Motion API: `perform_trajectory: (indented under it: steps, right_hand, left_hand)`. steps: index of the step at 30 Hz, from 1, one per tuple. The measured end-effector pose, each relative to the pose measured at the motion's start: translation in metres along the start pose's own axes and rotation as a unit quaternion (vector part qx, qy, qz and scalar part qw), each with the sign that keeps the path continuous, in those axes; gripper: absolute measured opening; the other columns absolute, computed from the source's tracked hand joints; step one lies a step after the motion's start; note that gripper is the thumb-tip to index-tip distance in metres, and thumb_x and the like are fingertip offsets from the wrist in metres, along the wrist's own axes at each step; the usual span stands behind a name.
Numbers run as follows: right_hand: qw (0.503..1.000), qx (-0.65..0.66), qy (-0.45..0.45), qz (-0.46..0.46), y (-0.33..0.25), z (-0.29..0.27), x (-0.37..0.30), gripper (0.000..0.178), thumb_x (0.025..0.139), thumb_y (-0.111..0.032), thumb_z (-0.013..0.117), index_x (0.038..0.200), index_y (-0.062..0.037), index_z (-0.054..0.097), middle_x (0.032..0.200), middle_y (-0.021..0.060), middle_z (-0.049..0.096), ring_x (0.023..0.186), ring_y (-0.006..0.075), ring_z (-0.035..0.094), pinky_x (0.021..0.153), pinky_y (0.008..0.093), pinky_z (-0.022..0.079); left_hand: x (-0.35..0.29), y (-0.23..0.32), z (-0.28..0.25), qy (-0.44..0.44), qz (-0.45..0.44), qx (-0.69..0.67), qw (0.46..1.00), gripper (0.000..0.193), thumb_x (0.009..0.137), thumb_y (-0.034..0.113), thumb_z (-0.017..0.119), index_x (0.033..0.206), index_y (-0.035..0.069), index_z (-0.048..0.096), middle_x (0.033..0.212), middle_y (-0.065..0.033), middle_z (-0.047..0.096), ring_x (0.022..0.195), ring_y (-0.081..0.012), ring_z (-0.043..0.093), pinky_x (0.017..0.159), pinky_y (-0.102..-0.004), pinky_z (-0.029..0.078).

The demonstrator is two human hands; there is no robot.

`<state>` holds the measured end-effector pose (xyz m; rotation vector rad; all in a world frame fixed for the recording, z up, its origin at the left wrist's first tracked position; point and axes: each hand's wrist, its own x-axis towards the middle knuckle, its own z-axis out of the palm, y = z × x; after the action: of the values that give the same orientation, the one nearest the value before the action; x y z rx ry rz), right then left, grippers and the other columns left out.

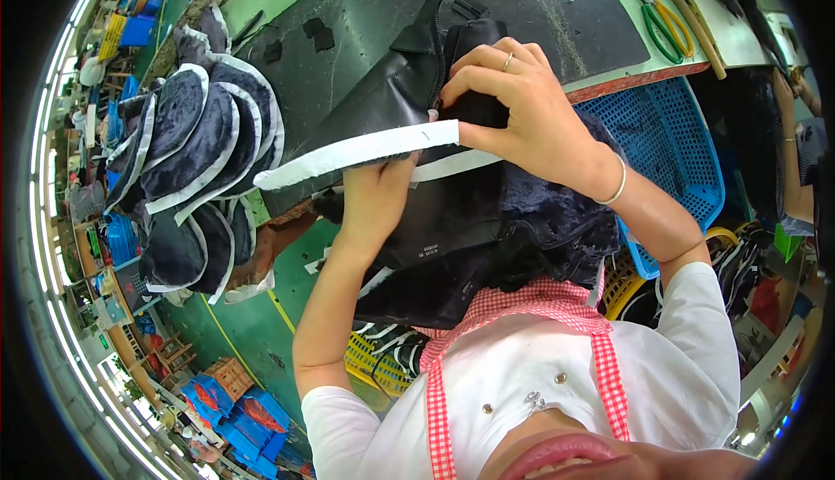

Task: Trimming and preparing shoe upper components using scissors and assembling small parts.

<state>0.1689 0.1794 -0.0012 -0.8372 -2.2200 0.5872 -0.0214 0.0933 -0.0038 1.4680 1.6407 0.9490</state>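
A black leather boot upper (370, 102) with a white edge strip (357, 151) lies across the front of the dark work mat. A black zipper (437, 50) runs along its right side. My left hand (376, 197) grips the upper from below at the white strip; most of its fingers are hidden behind the piece. My right hand (535, 119) pinches the edge by the lower end of the zipper, index finger and thumb curled round it. On my lap, more black leather and dark fleece lining (548, 197) hang below the table edge.
Several fleece-lined pieces with white edging (187, 132) are stacked on the left. Scissors (665, 32) with green and orange handles lie on the far right of the table beside a wooden stick (694, 23). A blue basket (709, 167) stands right, near another person's arm (787, 123).
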Motion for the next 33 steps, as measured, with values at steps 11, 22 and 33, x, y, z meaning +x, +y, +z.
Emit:
perform_trajectory:
  steps: [11,22,33]
  right_hand:
    - [0.993,0.106,0.049,0.034,-0.016,-0.001,-0.008,0.017,0.066,-0.005,0.077,0.079,-0.0137,0.069,0.088,-0.0015,0.063,0.095,0.0167,0.053,0.093,0.0331,0.032]
    - [0.893,0.425,0.140,0.050,0.035,0.000,0.023,0.014,0.080,-0.002,0.073,0.092,0.0019,0.067,0.088,0.0044,0.069,0.084,0.0107,0.065,0.080,0.0238,0.052]
    - [0.975,0.159,0.147,0.058,-0.022,-0.034,0.005,0.038,0.065,-0.010,0.079,0.099,-0.0074,0.061,0.084,0.0064,0.059,0.080,0.0232,0.059,0.075,0.0330,0.048]
  left_hand:
    - [-0.011,0.021,0.008,-0.046,0.069,0.090,0.993,0.032,0.098,0.028,0.054,0.109,0.000,0.062,0.085,-0.0183,0.064,0.081,-0.0360,0.062,0.072,-0.0410,0.047]
    - [-0.022,0.007,-0.003,-0.089,-0.122,-0.215,0.965,0.031,0.084,0.016,0.072,0.111,0.000,0.066,0.102,-0.0060,0.068,0.101,-0.0170,0.062,0.089,-0.0322,0.048]
    - [-0.021,0.012,0.000,-0.093,-0.017,-0.304,0.948,0.044,0.080,0.011,0.073,0.121,0.001,0.057,0.113,-0.0080,0.063,0.104,-0.0198,0.061,0.091,-0.0346,0.049]
